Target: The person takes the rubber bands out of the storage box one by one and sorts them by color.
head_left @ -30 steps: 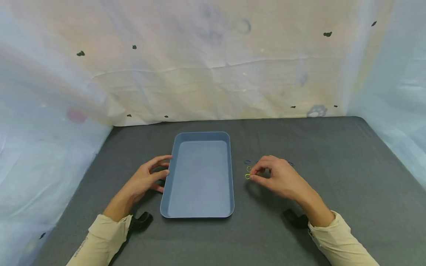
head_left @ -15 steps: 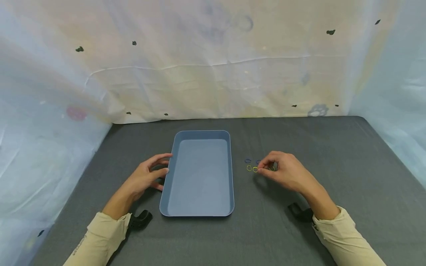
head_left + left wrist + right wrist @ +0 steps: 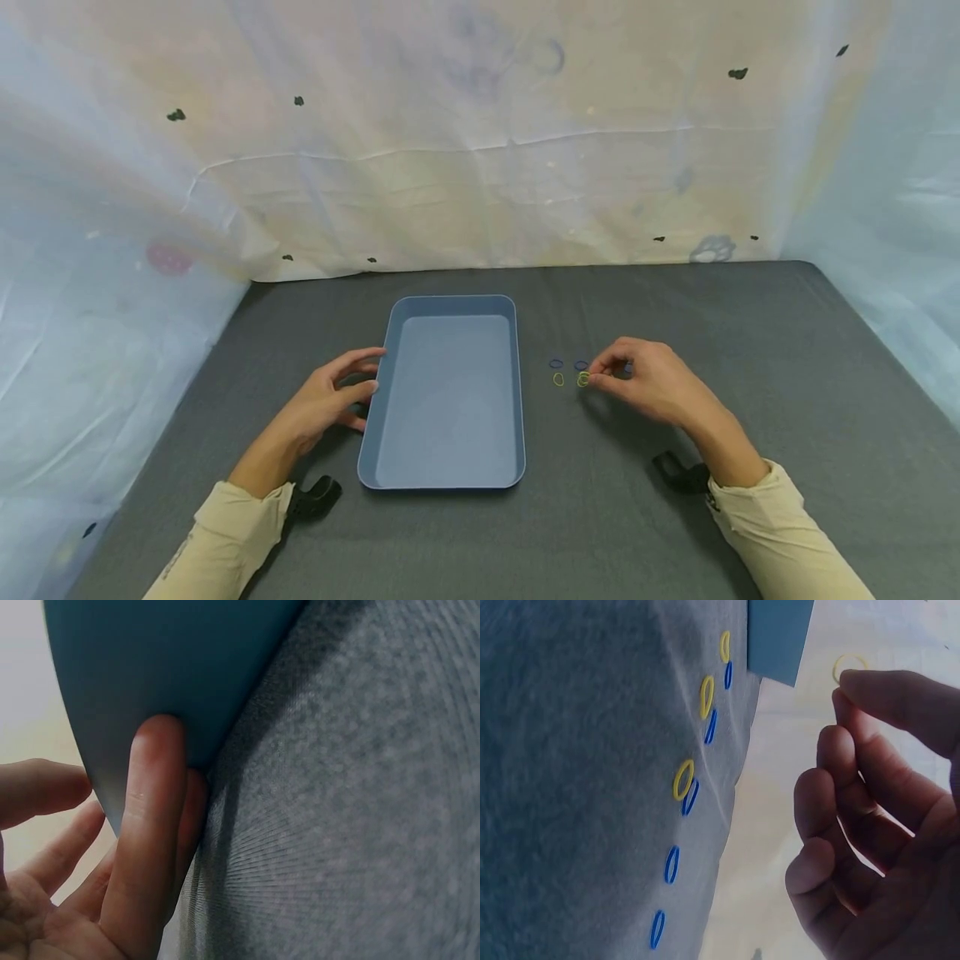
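My left hand rests beside a blue-grey rectangular tray. In the left wrist view its thumb lies against the tray's outer wall, and another fingertip meets the rim. My right hand is raised over the table, right of the tray, pinching a small yellow rubber band between thumb and index finger. Below it, several bands lie in two rows in the right wrist view: yellow ones, such as this yellow band, beside blue ones, such as this blue band. From the head, the right hand hides part of the rows.
Dark grey cloth covers the table. A pale patterned curtain hangs along the back edge, with light-blue sheets at both sides. A black strap is at the left wrist, another black strap at the right.
My right hand has moved right and slightly away from me, carrying the yellow rubber band along the rows. The left hand and the tray stay in place.
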`<state>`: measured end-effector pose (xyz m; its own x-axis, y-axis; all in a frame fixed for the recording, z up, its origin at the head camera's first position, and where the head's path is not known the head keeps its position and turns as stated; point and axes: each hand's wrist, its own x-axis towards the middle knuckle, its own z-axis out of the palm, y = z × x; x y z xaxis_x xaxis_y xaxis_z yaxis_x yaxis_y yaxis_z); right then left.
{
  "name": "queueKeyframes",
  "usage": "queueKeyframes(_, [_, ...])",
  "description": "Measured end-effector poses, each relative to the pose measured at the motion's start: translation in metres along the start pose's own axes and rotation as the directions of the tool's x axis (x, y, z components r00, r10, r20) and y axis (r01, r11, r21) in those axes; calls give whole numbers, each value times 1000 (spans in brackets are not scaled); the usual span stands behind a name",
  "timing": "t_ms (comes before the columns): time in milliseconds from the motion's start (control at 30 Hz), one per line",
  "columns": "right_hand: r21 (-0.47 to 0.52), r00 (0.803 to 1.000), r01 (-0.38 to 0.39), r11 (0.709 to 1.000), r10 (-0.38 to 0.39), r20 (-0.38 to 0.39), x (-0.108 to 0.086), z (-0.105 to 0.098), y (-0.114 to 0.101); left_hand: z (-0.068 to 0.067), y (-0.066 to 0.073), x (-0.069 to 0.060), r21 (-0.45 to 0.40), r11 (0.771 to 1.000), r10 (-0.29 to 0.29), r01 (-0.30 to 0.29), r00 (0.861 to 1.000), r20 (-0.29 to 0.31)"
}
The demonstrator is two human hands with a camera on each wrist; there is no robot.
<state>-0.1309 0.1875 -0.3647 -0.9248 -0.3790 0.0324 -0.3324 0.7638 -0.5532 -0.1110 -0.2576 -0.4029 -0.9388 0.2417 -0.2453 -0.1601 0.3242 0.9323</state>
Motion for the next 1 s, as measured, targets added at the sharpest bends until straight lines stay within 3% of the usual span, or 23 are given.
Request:
queueKeyframes(233, [-9,997,-66,998,66,32,0,-12,5,0,2,1,3,1000,-5,5,1000,-4])
queueKeyframes(1000, [-77,990,-117,990,122,70,0,-20,30,1,3,0,8,1000,-17,17,1000,-2])
